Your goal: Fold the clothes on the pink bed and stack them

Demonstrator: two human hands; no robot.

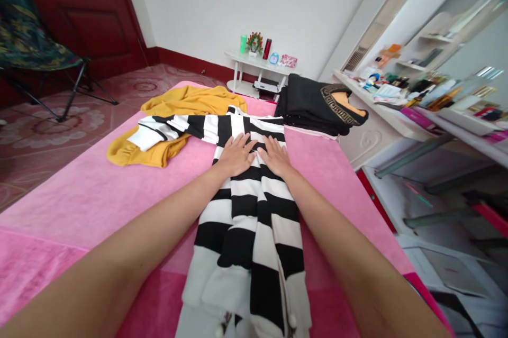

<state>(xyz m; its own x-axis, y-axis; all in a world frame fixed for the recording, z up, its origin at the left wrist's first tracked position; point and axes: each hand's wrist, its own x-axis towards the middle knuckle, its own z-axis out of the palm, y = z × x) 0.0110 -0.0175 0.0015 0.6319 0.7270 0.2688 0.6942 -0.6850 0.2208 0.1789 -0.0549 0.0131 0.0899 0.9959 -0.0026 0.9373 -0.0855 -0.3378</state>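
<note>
Striped, one black-and-white garment [250, 206] lies under two flat, unclenched hands, left [236, 154] and right [274, 156].

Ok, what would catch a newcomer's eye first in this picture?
The black-and-white striped garment lying lengthwise down the middle of the pink bed, with the left hand and right hand pressed flat on it side by side. Behind it lie a mustard-yellow garment and folded black clothes.
</note>
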